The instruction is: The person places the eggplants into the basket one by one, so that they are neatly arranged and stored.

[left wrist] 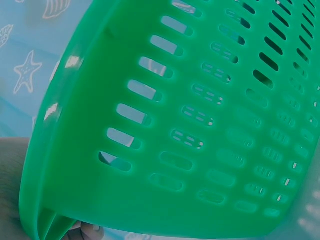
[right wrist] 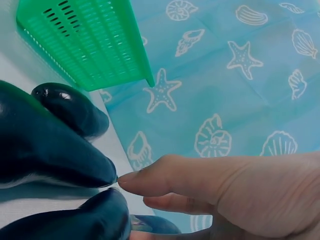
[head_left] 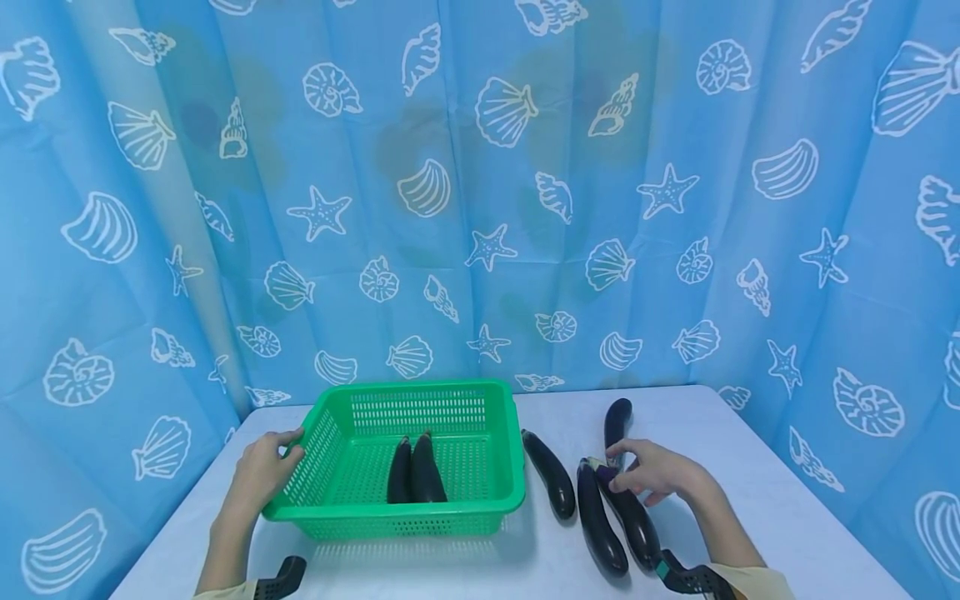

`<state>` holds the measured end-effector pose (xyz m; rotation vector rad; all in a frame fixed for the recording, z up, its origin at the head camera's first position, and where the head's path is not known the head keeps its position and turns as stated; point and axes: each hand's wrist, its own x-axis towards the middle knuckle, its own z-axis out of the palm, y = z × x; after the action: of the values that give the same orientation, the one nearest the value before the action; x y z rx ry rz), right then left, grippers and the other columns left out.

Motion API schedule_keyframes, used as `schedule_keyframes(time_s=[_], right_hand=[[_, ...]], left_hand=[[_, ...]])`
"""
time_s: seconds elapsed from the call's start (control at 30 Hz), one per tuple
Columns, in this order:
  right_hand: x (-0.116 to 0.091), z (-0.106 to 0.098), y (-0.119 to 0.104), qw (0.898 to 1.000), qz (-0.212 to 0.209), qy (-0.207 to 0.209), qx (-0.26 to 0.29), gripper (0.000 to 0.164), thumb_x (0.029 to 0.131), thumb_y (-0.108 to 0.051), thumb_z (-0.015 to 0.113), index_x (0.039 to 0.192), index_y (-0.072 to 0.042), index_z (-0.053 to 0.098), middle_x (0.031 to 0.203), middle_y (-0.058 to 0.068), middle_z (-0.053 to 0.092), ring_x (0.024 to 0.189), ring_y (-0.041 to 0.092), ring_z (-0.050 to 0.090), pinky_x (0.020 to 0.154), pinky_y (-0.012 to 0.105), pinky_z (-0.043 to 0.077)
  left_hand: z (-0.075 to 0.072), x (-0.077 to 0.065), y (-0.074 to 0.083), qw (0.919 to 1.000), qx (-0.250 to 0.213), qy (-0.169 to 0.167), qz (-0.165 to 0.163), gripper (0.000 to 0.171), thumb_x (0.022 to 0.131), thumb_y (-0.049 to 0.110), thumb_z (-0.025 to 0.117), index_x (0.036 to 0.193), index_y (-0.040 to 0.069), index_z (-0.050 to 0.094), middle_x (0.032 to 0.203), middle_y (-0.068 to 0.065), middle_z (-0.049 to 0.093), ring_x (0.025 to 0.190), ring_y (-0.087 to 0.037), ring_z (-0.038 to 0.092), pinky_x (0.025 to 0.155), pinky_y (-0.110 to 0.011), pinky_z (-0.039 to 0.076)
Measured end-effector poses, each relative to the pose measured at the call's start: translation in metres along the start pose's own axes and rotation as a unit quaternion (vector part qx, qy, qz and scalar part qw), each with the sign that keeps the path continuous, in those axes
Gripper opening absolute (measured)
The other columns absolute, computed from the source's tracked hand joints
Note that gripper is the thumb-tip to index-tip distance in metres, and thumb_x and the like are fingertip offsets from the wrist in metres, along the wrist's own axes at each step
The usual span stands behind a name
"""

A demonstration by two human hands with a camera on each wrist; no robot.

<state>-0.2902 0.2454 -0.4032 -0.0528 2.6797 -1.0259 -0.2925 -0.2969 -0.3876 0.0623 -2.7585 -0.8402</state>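
Observation:
My left hand point(head_left: 262, 471) holds the left rim of a green plastic basket point(head_left: 405, 512); in the left wrist view the basket wall point(left wrist: 75, 165) hides most of that hand. Two dark eggplants point(head_left: 426, 473) lie side by side inside the basket. Over on the right, my right hand point(head_left: 660, 471) hovers among loose eggplants, thumb and fingers spread apart. Its thumb tip is close to the stem end of one eggplant point(right wrist: 45, 140) in the right wrist view. Beneath the hand lies an eggplant point(head_left: 637, 529), with another eggplant point(head_left: 597, 525) beside it.
One eggplant point(head_left: 551, 475) lies just right of the basket. Another eggplant point(head_left: 617, 417) is farther back, partly behind the right hand's fingers. Everything stands on a white-covered table point(head_left: 787, 533). A blue curtain point(head_left: 480, 208) with white shells hangs behind and on both sides.

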Motion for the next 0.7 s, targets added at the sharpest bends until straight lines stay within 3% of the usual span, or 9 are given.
schedule_keyframes(time_s=[0.5, 0.7], right_hand=[[0.0023, 0.0065, 0.0066, 1.0, 0.018, -0.011, 0.009, 0.057, 0.079, -0.015, 0.074, 0.133, -0.01, 0.056, 0.105, 0.013, 0.063, 0.08, 0.024, 0.06, 0.064, 0.041, 0.058], [0.0032, 0.0071, 0.007, 1.0, 0.019, -0.014, 0.013, 0.058, 0.078, -0.015, 0.074, 0.133, -0.01, 0.055, 0.104, 0.013, 0.062, 0.08, 0.025, 0.059, 0.063, 0.041, 0.058]], left_hand=[[0.0018, 0.0009, -0.0007, 1.0, 0.001, 0.007, 0.007, 0.044, 0.092, 0.01, 0.051, 0.131, -0.01, 0.055, 0.126, -0.036, 0.057, 0.06, -0.019, 0.044, 0.055, -0.03, 0.038], [0.0014, 0.0008, -0.0005, 0.9999, 0.005, 0.009, 0.004, 0.044, 0.092, 0.01, 0.052, 0.131, -0.01, 0.055, 0.127, -0.036, 0.057, 0.067, -0.02, 0.048, 0.057, -0.03, 0.038]])
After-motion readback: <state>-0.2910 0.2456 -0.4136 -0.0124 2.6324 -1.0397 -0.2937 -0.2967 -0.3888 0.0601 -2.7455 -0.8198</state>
